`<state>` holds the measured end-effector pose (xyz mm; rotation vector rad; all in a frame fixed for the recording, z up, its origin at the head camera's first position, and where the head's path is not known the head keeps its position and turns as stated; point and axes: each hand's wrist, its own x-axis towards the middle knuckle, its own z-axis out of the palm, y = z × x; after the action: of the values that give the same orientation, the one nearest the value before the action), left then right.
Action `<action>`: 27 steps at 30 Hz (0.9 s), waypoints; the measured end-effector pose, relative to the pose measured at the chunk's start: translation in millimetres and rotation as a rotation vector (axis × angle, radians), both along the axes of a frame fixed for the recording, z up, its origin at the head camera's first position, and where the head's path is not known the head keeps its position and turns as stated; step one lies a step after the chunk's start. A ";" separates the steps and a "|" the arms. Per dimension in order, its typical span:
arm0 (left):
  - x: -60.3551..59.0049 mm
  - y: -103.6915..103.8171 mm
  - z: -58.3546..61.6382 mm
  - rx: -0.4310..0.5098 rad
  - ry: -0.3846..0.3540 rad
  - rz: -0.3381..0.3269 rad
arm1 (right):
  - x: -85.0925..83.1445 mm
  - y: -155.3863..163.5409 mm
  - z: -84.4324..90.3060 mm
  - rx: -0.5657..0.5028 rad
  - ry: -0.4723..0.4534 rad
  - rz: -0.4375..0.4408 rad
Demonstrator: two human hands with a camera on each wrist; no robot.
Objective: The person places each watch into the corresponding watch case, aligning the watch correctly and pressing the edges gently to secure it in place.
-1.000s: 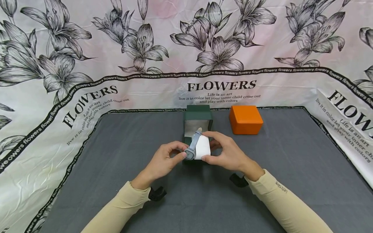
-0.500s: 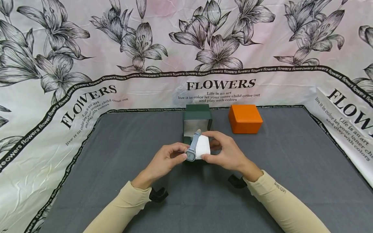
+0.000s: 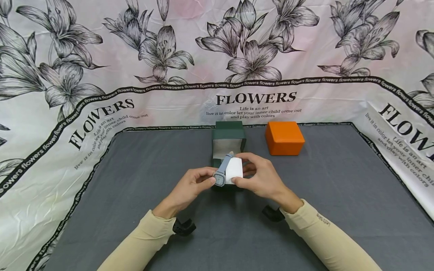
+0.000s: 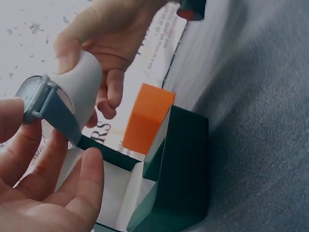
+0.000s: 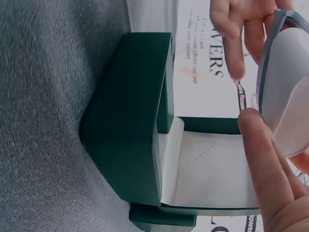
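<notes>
Over the open green watch box (image 3: 229, 130), both hands hold a wristwatch (image 3: 219, 179) with a pale blue strap and a white watch cushion (image 3: 234, 168). My left hand (image 3: 184, 188) pinches the watch case between thumb and fingers. In the left wrist view, the strap (image 4: 60, 113) runs down beside the cushion (image 4: 87, 79), whose far side is hidden. My right hand (image 3: 268, 180) grips the cushion from the right, thumb at its near end. From the right wrist view, the strap lies along one side of the rounded cushion (image 5: 287, 82).
An orange box (image 3: 285, 138), lid down, stands to the right of the green one. Grey cloth (image 3: 142, 162) covers the table. Behind it hangs a flower-printed sheet (image 3: 162, 105). Pale lining (image 5: 212, 164) shows inside the green box.
The watch face has turned slightly more toward the head camera, and the watch and cushion tilt a little. Both hands keep their hold. The head view has shifted slightly.
</notes>
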<state>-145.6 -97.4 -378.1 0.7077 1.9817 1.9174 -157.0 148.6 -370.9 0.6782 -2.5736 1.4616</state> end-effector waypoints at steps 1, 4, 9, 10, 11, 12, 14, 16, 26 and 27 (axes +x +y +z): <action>0.3 -0.8 -0.3 0.005 -0.002 0.001 | 0.5 -1.1 0.5 0.005 -0.001 -0.007; 1.2 -1.8 -0.6 0.019 0.010 -0.001 | 1.4 -3.5 1.6 0.011 0.002 -0.011; 3.6 3.3 -1.1 0.042 0.012 0.028 | 1.9 -3.7 1.6 0.001 -0.009 -0.024; 4.2 5.3 -1.6 0.046 0.005 0.041 | 1.8 -3.3 1.4 -0.017 -0.024 -0.028; 4.9 7.4 -2.1 0.054 -0.001 0.055 | 1.7 -2.6 1.3 -0.042 -0.042 -0.031; 5.6 9.5 -2.4 0.059 -0.006 0.072 | 1.5 -1.9 1.4 -0.065 -0.061 -0.033; 6.8 13.6 -2.8 0.066 -0.012 0.106 | 1.1 -0.6 1.1 -0.121 -0.100 -0.030; 7.7 17.1 -2.4 0.068 -0.008 0.139 | 0.5 0.5 0.6 -0.174 -0.132 -0.022; 8.3 34.3 4.3 0.188 -0.047 0.206 | -0.4 -0.5 -0.2 -0.383 -0.143 -0.003; 8.3 35.0 4.8 0.206 -0.051 0.202 | -0.9 -0.9 0.0 -0.400 -0.151 0.000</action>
<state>-137.3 -62.4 -373.2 0.5177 1.9060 2.2585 -157.9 147.8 -370.9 0.5280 -2.2650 2.0152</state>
